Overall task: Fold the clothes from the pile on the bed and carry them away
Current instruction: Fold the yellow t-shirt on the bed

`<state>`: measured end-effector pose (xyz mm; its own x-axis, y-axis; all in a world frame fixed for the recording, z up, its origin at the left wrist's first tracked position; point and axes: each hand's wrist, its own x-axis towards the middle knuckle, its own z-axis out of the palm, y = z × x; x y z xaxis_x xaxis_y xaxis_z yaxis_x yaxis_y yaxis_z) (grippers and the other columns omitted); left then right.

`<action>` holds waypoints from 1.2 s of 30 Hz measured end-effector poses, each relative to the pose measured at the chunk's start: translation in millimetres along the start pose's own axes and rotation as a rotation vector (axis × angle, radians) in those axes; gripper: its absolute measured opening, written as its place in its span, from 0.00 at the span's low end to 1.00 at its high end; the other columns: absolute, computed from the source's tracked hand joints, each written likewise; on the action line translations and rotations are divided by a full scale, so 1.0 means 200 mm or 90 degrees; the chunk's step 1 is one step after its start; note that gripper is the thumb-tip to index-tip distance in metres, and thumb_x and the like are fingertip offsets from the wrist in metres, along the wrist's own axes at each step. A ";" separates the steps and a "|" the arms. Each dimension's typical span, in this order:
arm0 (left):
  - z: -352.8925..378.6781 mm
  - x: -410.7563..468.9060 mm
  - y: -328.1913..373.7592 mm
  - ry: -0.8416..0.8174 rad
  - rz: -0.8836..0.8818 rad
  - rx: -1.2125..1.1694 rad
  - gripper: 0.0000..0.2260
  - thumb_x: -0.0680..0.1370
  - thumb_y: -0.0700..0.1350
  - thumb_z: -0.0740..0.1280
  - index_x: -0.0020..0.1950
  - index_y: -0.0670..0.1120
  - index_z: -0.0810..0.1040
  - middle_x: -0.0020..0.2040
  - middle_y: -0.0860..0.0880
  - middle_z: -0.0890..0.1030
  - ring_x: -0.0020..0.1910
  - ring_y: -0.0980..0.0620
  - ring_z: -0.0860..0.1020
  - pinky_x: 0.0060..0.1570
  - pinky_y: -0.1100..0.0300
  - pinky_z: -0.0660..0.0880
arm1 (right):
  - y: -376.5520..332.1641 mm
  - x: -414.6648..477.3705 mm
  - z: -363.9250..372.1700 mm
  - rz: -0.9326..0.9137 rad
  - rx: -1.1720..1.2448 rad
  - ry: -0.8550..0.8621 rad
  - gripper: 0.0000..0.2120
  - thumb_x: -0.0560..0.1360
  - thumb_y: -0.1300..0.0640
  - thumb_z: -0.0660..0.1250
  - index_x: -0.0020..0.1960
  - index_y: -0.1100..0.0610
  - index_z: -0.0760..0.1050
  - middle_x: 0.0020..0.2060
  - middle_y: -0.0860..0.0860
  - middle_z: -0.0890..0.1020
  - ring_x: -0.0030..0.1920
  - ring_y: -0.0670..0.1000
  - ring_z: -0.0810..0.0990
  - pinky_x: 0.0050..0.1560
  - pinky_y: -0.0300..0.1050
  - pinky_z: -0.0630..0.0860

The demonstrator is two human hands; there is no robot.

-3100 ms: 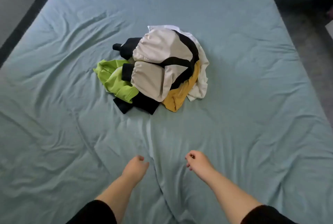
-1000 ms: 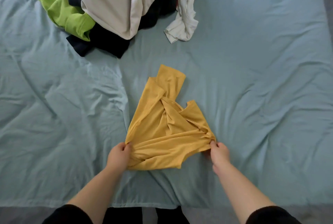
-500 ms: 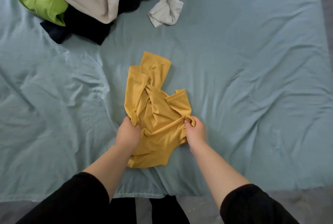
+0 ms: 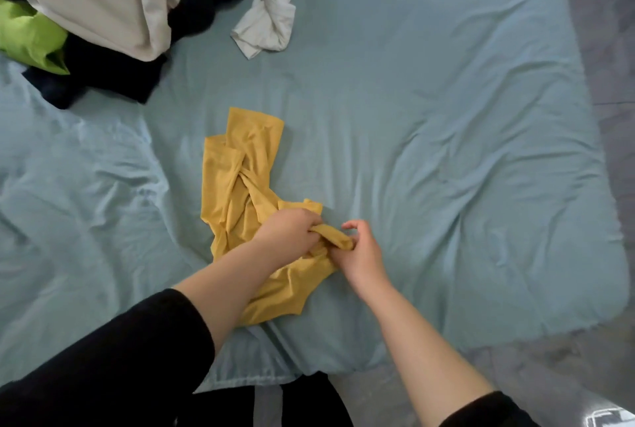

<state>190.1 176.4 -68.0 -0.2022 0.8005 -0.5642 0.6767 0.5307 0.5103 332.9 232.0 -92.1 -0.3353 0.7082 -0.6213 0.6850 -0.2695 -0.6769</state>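
Note:
A crumpled mustard-yellow garment (image 4: 240, 182) lies on the blue-green bed sheet (image 4: 429, 152) near the bed's front edge. My left hand (image 4: 288, 231) rests on its lower right part and grips a rolled fold of the fabric. My right hand (image 4: 360, 255) pinches the other end of that same fold, fingers curled around it. The two hands almost touch. The pile of clothes (image 4: 103, 7) sits at the top left: a beige and black piece, a lime-green piece (image 4: 27, 35), dark fabric and a white garment (image 4: 268, 14).
The bed's right edge and grey floor (image 4: 611, 83) run down the right side. The front edge of the sheet (image 4: 240, 382) is close to my body. Wrinkled sheet spreads to the right and left of the yellow garment.
Both hands have moved to the right side of the yellow garment and come together on one fold. The garment is more bunched. The view has moved closer; the pile sits nearer the top left corner.

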 end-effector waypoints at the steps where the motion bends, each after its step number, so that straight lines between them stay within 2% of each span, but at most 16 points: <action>1: -0.01 0.00 0.01 0.021 -0.025 -0.109 0.07 0.77 0.42 0.62 0.48 0.45 0.79 0.46 0.47 0.82 0.51 0.45 0.78 0.52 0.54 0.72 | 0.00 0.00 -0.01 0.018 0.001 -0.039 0.13 0.68 0.66 0.71 0.48 0.53 0.75 0.34 0.48 0.78 0.34 0.45 0.75 0.37 0.38 0.71; 5: -0.10 -0.04 -0.02 0.179 -0.125 -0.412 0.08 0.80 0.42 0.60 0.47 0.41 0.76 0.42 0.47 0.79 0.47 0.48 0.76 0.48 0.56 0.70 | 0.03 -0.05 0.04 0.086 0.043 -0.219 0.04 0.72 0.65 0.69 0.44 0.58 0.80 0.35 0.50 0.79 0.37 0.46 0.75 0.38 0.38 0.70; 8: -0.14 -0.07 -0.10 0.221 -0.219 -0.555 0.10 0.82 0.47 0.58 0.53 0.46 0.78 0.48 0.51 0.81 0.48 0.55 0.77 0.50 0.62 0.72 | 0.05 -0.09 0.11 0.189 0.188 -0.203 0.08 0.77 0.62 0.62 0.40 0.56 0.75 0.33 0.52 0.78 0.36 0.48 0.75 0.41 0.40 0.71; 10: -0.13 -0.08 -0.16 0.229 -0.252 -0.596 0.11 0.82 0.48 0.57 0.53 0.50 0.79 0.49 0.55 0.81 0.49 0.58 0.76 0.49 0.61 0.72 | 0.04 -0.09 0.14 0.270 0.359 -0.181 0.10 0.78 0.63 0.58 0.39 0.58 0.72 0.28 0.52 0.75 0.30 0.47 0.74 0.34 0.39 0.71; 12: -0.10 -0.08 -0.20 0.239 -0.272 -0.616 0.10 0.81 0.50 0.57 0.52 0.56 0.79 0.50 0.58 0.80 0.51 0.60 0.76 0.49 0.61 0.71 | 0.03 -0.10 0.13 0.316 0.419 -0.196 0.09 0.79 0.60 0.59 0.42 0.59 0.73 0.27 0.52 0.77 0.28 0.47 0.76 0.29 0.38 0.72; 14: -0.09 -0.09 -0.23 0.252 -0.292 -0.638 0.10 0.81 0.51 0.57 0.50 0.59 0.78 0.50 0.59 0.80 0.52 0.60 0.75 0.48 0.61 0.71 | 0.03 -0.09 0.10 0.295 0.362 -0.228 0.11 0.78 0.51 0.66 0.49 0.59 0.77 0.38 0.53 0.84 0.38 0.50 0.82 0.38 0.41 0.78; 16: -0.09 -0.09 -0.26 0.271 -0.319 -0.656 0.10 0.81 0.51 0.57 0.48 0.58 0.78 0.51 0.56 0.80 0.53 0.56 0.76 0.50 0.58 0.73 | 0.03 -0.05 0.01 0.234 0.200 -0.290 0.21 0.69 0.43 0.72 0.52 0.59 0.79 0.45 0.53 0.85 0.45 0.51 0.83 0.48 0.44 0.79; 17: -0.10 -0.09 -0.28 0.278 -0.333 -0.671 0.10 0.81 0.50 0.58 0.48 0.58 0.78 0.51 0.55 0.81 0.54 0.54 0.77 0.53 0.54 0.75 | 0.03 -0.02 -0.04 0.209 0.085 -0.335 0.23 0.67 0.44 0.74 0.53 0.60 0.79 0.46 0.52 0.85 0.46 0.51 0.83 0.49 0.45 0.79; 19: -0.12 -0.09 -0.31 0.284 -0.359 -0.702 0.10 0.81 0.50 0.58 0.48 0.57 0.78 0.53 0.52 0.81 0.55 0.49 0.78 0.58 0.47 0.76 | 0.02 0.06 -0.16 0.168 -0.148 -0.375 0.18 0.70 0.48 0.75 0.50 0.61 0.79 0.40 0.50 0.82 0.39 0.50 0.80 0.39 0.41 0.75; 21: -0.15 -0.08 -0.34 0.272 -0.373 -0.698 0.09 0.81 0.49 0.59 0.48 0.55 0.79 0.53 0.48 0.81 0.56 0.45 0.78 0.59 0.43 0.76 | 0.00 0.17 -0.26 0.128 -0.172 -0.294 0.09 0.75 0.53 0.71 0.45 0.58 0.77 0.35 0.51 0.79 0.35 0.48 0.74 0.34 0.38 0.69; 23: -0.18 -0.06 -0.36 0.259 -0.372 -0.662 0.09 0.81 0.47 0.60 0.48 0.51 0.80 0.52 0.45 0.82 0.55 0.43 0.79 0.56 0.46 0.78 | -0.04 0.27 -0.32 0.135 0.039 -0.175 0.04 0.79 0.59 0.65 0.46 0.57 0.75 0.39 0.53 0.79 0.39 0.49 0.75 0.40 0.40 0.70; 25: -0.22 -0.02 -0.38 0.254 -0.349 -0.587 0.07 0.80 0.47 0.62 0.48 0.50 0.80 0.48 0.46 0.83 0.52 0.45 0.80 0.48 0.52 0.78 | -0.12 0.37 -0.34 0.150 0.158 -0.075 0.06 0.80 0.62 0.61 0.47 0.55 0.74 0.39 0.53 0.78 0.38 0.48 0.75 0.38 0.40 0.70; 27: -0.27 0.04 -0.38 0.259 -0.323 -0.524 0.04 0.79 0.46 0.66 0.50 0.50 0.81 0.47 0.49 0.83 0.52 0.47 0.80 0.51 0.54 0.77 | -0.20 0.49 -0.36 0.099 0.057 0.014 0.03 0.79 0.59 0.64 0.49 0.54 0.76 0.39 0.52 0.79 0.38 0.48 0.75 0.36 0.40 0.70; 30: -0.41 0.18 -0.36 0.297 -0.322 -0.487 0.08 0.77 0.43 0.68 0.56 0.48 0.80 0.50 0.46 0.82 0.54 0.43 0.79 0.59 0.49 0.75 | -0.38 0.67 -0.42 -0.013 -0.072 0.127 0.05 0.77 0.58 0.67 0.51 0.57 0.78 0.43 0.52 0.78 0.42 0.52 0.74 0.43 0.41 0.68; 34: -0.55 0.37 -0.37 0.317 -0.289 -0.476 0.16 0.77 0.39 0.66 0.63 0.49 0.77 0.57 0.44 0.81 0.55 0.42 0.79 0.58 0.49 0.76 | -0.54 0.81 -0.43 -0.044 -0.143 0.108 0.13 0.76 0.60 0.65 0.60 0.56 0.76 0.49 0.53 0.80 0.48 0.53 0.78 0.50 0.43 0.72; 36: -0.54 0.41 -0.37 0.299 -0.297 -0.457 0.26 0.76 0.42 0.68 0.73 0.49 0.67 0.64 0.47 0.77 0.60 0.45 0.77 0.59 0.53 0.74 | -0.54 0.78 -0.40 -0.055 -0.205 0.103 0.18 0.75 0.60 0.66 0.64 0.55 0.74 0.57 0.55 0.79 0.56 0.54 0.78 0.59 0.45 0.71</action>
<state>47.3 232.0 -82.4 -0.7069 0.4144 -0.5731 -0.1036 0.7409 0.6636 258.1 423.4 -84.0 -0.3118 0.8206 -0.4790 0.8355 -0.0032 -0.5494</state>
